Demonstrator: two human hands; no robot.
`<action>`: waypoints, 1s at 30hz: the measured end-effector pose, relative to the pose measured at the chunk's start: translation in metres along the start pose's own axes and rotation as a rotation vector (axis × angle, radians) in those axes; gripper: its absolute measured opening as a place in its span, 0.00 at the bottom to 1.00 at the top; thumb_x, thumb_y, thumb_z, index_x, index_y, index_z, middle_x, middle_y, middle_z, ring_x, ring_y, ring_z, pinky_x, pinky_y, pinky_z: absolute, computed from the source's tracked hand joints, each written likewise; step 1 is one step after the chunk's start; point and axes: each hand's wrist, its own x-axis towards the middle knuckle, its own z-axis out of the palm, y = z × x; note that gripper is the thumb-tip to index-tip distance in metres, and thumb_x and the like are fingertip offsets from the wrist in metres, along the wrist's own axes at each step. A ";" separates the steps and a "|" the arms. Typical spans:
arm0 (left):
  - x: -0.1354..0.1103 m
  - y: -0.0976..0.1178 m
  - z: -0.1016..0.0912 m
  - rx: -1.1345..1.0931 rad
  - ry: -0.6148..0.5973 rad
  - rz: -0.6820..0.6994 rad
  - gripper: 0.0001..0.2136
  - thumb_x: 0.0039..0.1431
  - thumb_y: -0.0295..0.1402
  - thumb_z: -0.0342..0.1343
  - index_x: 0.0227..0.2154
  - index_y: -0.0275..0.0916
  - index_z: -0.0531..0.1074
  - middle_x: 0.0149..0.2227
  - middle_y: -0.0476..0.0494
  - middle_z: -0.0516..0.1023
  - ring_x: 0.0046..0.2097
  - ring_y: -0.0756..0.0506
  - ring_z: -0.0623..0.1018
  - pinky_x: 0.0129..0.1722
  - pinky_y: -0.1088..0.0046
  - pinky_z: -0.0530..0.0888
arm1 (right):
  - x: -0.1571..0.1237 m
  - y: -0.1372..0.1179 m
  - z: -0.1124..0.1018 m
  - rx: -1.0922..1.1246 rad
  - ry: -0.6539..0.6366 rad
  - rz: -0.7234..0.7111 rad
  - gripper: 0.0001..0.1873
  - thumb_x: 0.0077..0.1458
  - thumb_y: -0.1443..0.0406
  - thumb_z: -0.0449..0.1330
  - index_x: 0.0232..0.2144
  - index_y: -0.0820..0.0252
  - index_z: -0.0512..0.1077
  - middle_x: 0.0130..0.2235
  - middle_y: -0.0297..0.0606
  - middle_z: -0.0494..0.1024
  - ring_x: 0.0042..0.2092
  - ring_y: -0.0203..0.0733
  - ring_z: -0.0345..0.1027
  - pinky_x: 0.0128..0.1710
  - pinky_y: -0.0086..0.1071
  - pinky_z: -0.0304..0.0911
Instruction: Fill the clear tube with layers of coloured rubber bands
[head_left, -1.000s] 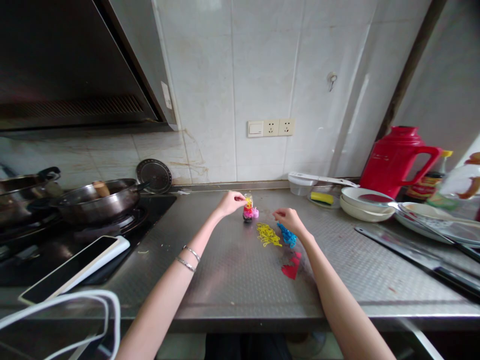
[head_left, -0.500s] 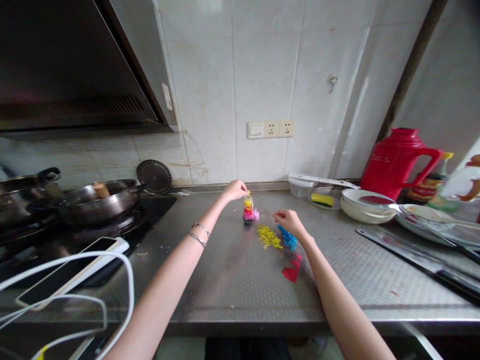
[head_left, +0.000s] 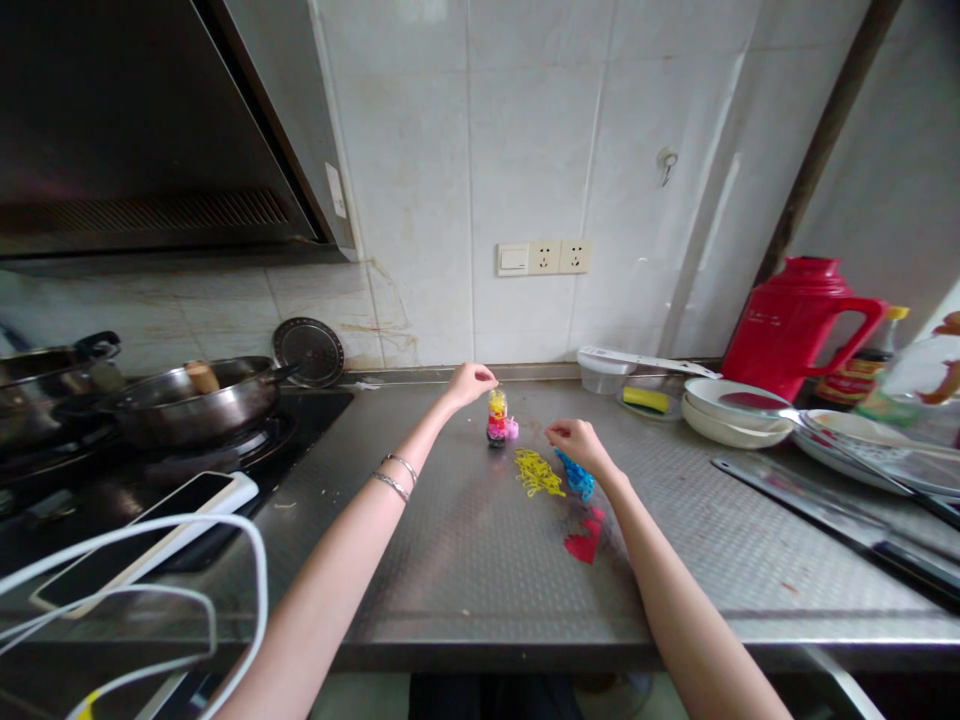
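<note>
My left hand (head_left: 471, 384) is pinched just above the mouth of a small clear jar (head_left: 496, 418). Whether a scrap stays between its fingertips is too small to tell. Inside the jar, layers show dark at the bottom, then pink, red and yellow. A small pink thing (head_left: 512, 428) lies against its right side. My right hand (head_left: 579, 446) is closed beside a pile of blue bands (head_left: 577, 478), partly covering it; what its fingers hold, if anything, I cannot see. Yellow bands (head_left: 537, 474) lie in a loose heap to its left. Nearer me is a torn red piece (head_left: 586, 537).
Left, a pan (head_left: 199, 405) sits on the black stove, with a phone (head_left: 139, 540) and white cable (head_left: 259, 560) in front. At right are a cleaver-like long blade (head_left: 795, 500), stacked white bowls (head_left: 731, 425), a yellow sponge (head_left: 646, 400) and a red thermos (head_left: 787, 325).
The yellow bit seen at my left fingertips has dropped toward the jar, and the fingers are slightly apart from it. My right hand has hardly moved.
</note>
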 end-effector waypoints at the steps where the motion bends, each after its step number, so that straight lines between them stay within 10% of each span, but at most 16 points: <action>1: -0.002 -0.002 0.000 -0.027 0.038 -0.005 0.08 0.44 0.33 0.57 0.24 0.33 0.76 0.28 0.43 0.77 0.32 0.48 0.73 0.34 0.74 0.67 | 0.000 -0.001 0.000 0.007 -0.026 -0.007 0.14 0.46 0.62 0.53 0.27 0.64 0.76 0.24 0.38 0.77 0.28 0.38 0.68 0.28 0.26 0.58; 7: -0.027 -0.030 0.000 -0.173 0.197 -0.114 0.10 0.45 0.36 0.57 0.26 0.32 0.75 0.29 0.41 0.77 0.33 0.48 0.73 0.35 0.74 0.67 | -0.001 -0.007 0.003 -0.006 -0.235 -0.048 0.17 0.43 0.58 0.58 0.35 0.62 0.76 0.30 0.37 0.78 0.29 0.37 0.67 0.28 0.26 0.59; 16: -0.081 -0.074 0.014 -0.193 0.046 -0.449 0.14 0.46 0.39 0.56 0.27 0.31 0.75 0.18 0.48 0.70 0.19 0.55 0.61 0.18 0.79 0.55 | 0.001 -0.006 0.018 -0.145 -0.349 -0.120 0.16 0.41 0.55 0.61 0.33 0.55 0.77 0.32 0.35 0.78 0.32 0.38 0.68 0.32 0.27 0.59; 30: -0.096 -0.090 0.024 -0.167 0.041 -0.440 0.12 0.48 0.37 0.53 0.26 0.31 0.74 0.19 0.48 0.71 0.20 0.53 0.65 0.20 0.79 0.59 | 0.002 -0.009 0.027 -0.108 -0.290 -0.121 0.09 0.44 0.60 0.60 0.26 0.58 0.77 0.30 0.37 0.77 0.31 0.36 0.66 0.32 0.26 0.58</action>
